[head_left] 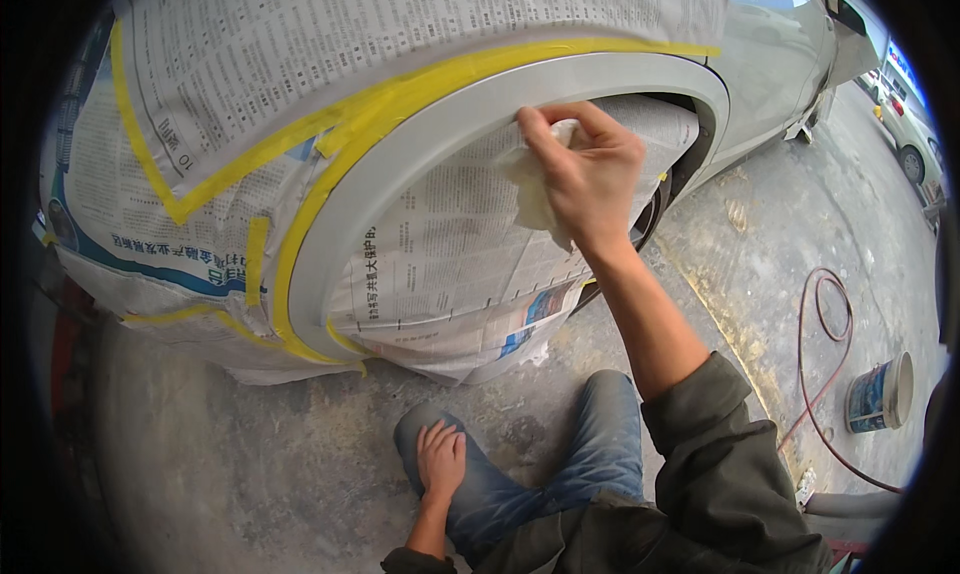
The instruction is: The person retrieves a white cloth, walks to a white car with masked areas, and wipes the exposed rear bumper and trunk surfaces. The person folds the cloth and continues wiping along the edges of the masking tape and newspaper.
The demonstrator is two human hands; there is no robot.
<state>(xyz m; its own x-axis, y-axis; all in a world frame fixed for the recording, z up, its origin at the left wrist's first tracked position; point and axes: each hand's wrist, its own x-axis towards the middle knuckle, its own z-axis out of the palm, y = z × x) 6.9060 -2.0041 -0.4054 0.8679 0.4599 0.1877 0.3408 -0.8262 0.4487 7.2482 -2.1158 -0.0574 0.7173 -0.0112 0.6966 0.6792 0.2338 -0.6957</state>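
Note:
My right hand (595,169) is raised to a car's light grey wheel arch trim (400,139). Thumb and fingertips are pinched together at the trim's inner edge. A crumpled off-white cloth (537,199) is gripped in this hand and hangs below the fingers, partly hidden by them. Newspaper (440,234) covers the wheel opening behind it. Yellow masking tape (440,79) follows the outer curve of the trim and borders more newspaper (330,34) on the bodywork. Lying flat on my left knee, my left hand (440,459) has its fingers stretched out and holds nothing.
A bucket (870,399) with a blue label stands on the concrete floor (260,454) at right. Beside it a thin reddish hose (803,344) lies in a loop. The car's silver side (775,54) extends to the upper right, where another car (905,139) is parked farther off.

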